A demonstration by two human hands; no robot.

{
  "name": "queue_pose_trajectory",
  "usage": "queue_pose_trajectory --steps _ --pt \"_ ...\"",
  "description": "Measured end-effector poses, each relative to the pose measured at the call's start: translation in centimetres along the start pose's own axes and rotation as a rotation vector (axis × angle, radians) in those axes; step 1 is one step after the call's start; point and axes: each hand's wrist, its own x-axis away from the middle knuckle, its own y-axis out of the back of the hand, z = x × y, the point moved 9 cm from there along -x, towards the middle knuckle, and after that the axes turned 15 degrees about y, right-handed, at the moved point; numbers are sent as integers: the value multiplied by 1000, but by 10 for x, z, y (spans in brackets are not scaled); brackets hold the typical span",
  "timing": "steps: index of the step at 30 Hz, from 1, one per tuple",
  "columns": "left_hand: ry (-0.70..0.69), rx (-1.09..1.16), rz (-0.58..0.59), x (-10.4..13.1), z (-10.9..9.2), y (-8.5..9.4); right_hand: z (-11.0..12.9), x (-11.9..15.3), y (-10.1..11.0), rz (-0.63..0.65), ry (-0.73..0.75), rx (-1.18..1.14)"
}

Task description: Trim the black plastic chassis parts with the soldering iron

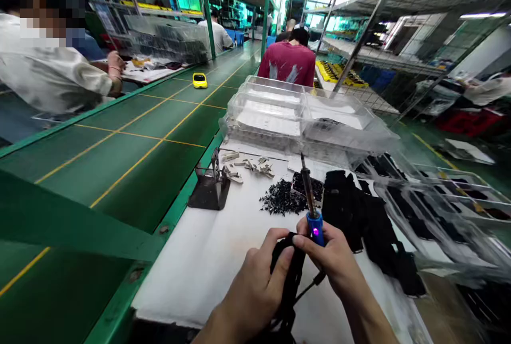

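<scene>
My left hand [265, 275] is closed around a black part [293, 275], held low over the white worktop. In my right hand [331, 253] is a soldering iron [315, 227] with a blue handle and a glowing light, its tip pointing up and away. The right thumb and finger also touch the top of the black part. A dark cord [309, 286] runs down below the iron. Beyond my hands lies a pile of small black pieces [282, 197], beside a small box [307, 187] of the same pieces. Flat black parts [343, 205] are stacked to the right.
A metal stand [209, 189] and pale small parts [251, 165] sit at the table's left. Clear plastic trays [271, 104] fill the back, more trays [423, 216] the right. A green conveyor [159, 120] carrying a yellow toy car [199, 80] runs alongside. Co-workers sit nearby.
</scene>
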Motion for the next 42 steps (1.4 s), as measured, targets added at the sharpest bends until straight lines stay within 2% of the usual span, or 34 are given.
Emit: queue_pose_trajectory --steps 4,11,18,22,25,28,31,37,42 --pt "-6 -10 -44 0 -1 -3 0 -1 0 15 18 -28" --pt "-66 -52 -121 2 -7 -3 15 -2 2 -34 175 58" --pt "-64 -86 -129 3 -7 -3 18 -1 1 -19 178 131" --pt "-42 -149 -108 3 -4 -5 15 -1 -2 19 178 72" --pt "-2 -158 -130 3 1 -4 22 0 -1 3 231 135" --pt "-19 -133 -129 5 0 -3 29 2 -2 -5 277 193" --pt "-28 -139 -130 5 -1 -2 25 1 -4 7 235 157" --pt "-7 -145 -139 6 4 0 15 -5 -11 111 194 137" --pt "22 -100 -120 5 9 1 4 -6 -13 140 50 45"
